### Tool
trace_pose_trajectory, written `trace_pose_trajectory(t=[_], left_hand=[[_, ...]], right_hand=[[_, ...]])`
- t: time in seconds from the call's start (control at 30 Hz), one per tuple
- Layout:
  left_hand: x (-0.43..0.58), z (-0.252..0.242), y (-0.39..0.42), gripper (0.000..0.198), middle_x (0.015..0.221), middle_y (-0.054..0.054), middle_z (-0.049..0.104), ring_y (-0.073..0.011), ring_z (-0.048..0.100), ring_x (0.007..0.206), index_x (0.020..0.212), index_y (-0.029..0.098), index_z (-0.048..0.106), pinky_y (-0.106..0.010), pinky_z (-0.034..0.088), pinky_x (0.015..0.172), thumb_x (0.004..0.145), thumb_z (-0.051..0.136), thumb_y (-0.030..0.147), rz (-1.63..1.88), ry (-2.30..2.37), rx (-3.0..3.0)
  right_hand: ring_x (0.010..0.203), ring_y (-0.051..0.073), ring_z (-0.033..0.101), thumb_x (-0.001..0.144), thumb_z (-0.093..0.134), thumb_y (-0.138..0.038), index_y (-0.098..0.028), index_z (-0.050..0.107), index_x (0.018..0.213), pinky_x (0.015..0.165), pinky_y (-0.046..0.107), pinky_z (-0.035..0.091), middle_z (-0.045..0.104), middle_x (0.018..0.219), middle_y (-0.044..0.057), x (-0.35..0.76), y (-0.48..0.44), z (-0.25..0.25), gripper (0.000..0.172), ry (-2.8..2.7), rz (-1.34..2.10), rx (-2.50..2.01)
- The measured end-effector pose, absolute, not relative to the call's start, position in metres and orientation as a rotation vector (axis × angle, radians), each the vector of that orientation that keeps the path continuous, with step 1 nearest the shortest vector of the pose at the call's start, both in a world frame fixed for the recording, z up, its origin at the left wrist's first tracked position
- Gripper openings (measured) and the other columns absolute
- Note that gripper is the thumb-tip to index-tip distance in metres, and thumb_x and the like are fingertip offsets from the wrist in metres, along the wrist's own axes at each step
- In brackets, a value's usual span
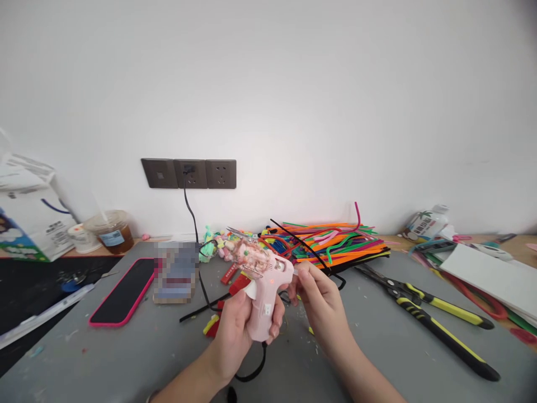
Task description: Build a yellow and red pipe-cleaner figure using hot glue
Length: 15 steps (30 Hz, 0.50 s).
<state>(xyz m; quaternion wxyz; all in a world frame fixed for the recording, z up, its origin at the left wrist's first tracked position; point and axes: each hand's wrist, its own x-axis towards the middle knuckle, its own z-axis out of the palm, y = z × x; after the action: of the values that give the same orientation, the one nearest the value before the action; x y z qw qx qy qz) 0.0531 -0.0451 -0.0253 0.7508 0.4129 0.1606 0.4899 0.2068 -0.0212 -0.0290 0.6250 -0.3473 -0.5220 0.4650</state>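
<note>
A pink hot glue gun (263,294) is held up over the grey mat, its nozzle pointing to the far left. My left hand (235,330) is wrapped round its handle. A small red light glows on the gun's body, and clumps of dried glue cover its front end. At the rear of the gun, my right hand (316,294) pinches a whitish translucent glue stick (296,272). Most of that stick is hidden by the fingers and the gun. Behind the gun lies a pile of coloured pipe cleaners (339,240).
Yellow-and-black pliers (423,313) lie at right, near white paper (495,280). At left are a phone in a pink case (126,294), a cup of brown drink (112,232) and a box (37,224). A black cord (192,215) runs from the wall socket (189,173) down to the mat.
</note>
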Motion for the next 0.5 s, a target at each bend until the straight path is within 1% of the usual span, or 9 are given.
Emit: trace_pose_trajectory(t=[0.13,0.23,0.33,0.4,0.43,0.5], left_hand=[[0.055,-0.026,-0.043,0.057,0.067,-0.001,0.050,-0.0100,0.040,0.054,0.084,0.014,0.063,-0.023,0.033,0.052,0.086,0.054,0.070,1.084,0.404,0.899],[0.055,-0.030,-0.042,0.064,0.058,0.000,0.046,-0.0089,0.036,0.048,0.071,0.015,0.059,-0.024,0.030,0.048,0.087,0.047,0.076,1.099,0.465,0.930],[0.054,-0.035,-0.042,0.069,0.053,0.000,0.046,-0.0089,0.036,0.045,0.063,0.015,0.057,-0.025,0.029,0.048,0.093,0.036,0.074,1.145,0.554,0.999],[0.053,-0.038,-0.043,0.070,0.051,-0.001,0.047,-0.0089,0.037,0.045,0.061,0.015,0.057,-0.026,0.029,0.049,0.094,0.035,0.073,1.178,0.610,1.019],[0.053,-0.039,-0.043,0.070,0.051,-0.001,0.048,-0.0090,0.037,0.045,0.060,0.015,0.057,-0.026,0.029,0.049,0.093,0.036,0.073,1.188,0.632,1.023],[0.053,-0.039,-0.043,0.072,0.050,-0.001,0.048,-0.0089,0.037,0.044,0.058,0.015,0.056,-0.026,0.029,0.049,0.092,0.037,0.075,1.196,0.664,1.025]], right_hand=[[0.051,0.014,0.048,0.086,0.063,-0.065,-0.022,0.057,0.073,0.051,0.027,0.042,0.053,0.059,-0.002,0.195,-0.023,-0.032,0.045,-1.089,1.308,-0.647],[0.056,0.020,0.053,0.081,0.066,-0.070,-0.023,0.059,0.077,0.054,0.033,0.047,0.055,0.060,0.000,0.188,-0.027,-0.034,0.047,-1.132,1.344,-0.660],[0.063,0.023,0.059,0.077,0.072,-0.067,-0.023,0.065,0.092,0.058,0.035,0.050,0.061,0.068,0.002,0.187,-0.031,-0.037,0.047,-1.152,1.346,-0.709],[0.068,0.023,0.063,0.074,0.077,-0.063,-0.022,0.066,0.101,0.061,0.035,0.052,0.065,0.074,0.003,0.187,-0.033,-0.038,0.050,-1.145,1.382,-0.716],[0.070,0.023,0.064,0.073,0.079,-0.061,-0.022,0.066,0.103,0.062,0.035,0.053,0.067,0.076,0.003,0.188,-0.034,-0.039,0.051,-1.139,1.409,-0.714],[0.069,0.024,0.067,0.073,0.080,-0.060,-0.022,0.066,0.101,0.062,0.036,0.055,0.069,0.075,0.004,0.189,-0.034,-0.039,0.049,-1.143,1.488,-0.692]])
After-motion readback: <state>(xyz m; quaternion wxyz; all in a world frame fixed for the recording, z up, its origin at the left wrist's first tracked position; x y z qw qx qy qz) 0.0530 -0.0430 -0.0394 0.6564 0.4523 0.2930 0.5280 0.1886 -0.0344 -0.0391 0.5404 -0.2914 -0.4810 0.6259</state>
